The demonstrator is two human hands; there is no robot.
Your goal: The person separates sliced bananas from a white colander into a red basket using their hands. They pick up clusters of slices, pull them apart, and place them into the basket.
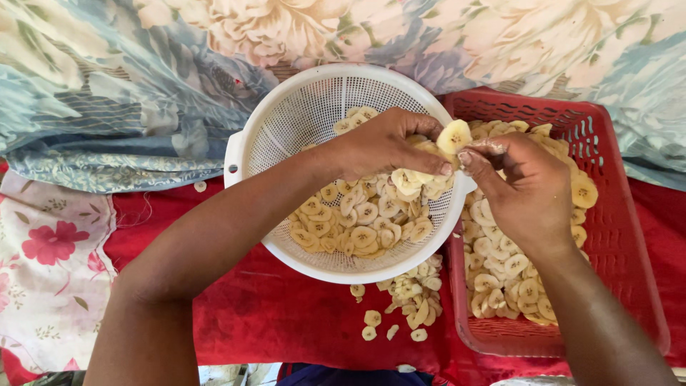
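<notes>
Above the right rim of the round white plastic colander (pixel 268 136), the left hand (pixel 382 146) pinches a pale yellow banana slice (pixel 454 135) — the right hand's (pixel 525 193) curled fingertips (pixel 471 159) touching just beneath it.

1. You get bright, even daylight across the whole head view, with no harsh glare.
2. Soft shadow lies under your left forearm (pixel 214 236) toward 7 o'clock, on the red cloth (pixel 286 314).
3. The white colander (pixel 286 121) at 12 o'clock reads brightest, nearly washed out on its rim.
4. Focus is sharp at centre; your hands show slight motion softness.
5. Edges bow a little at the corners.
</notes>
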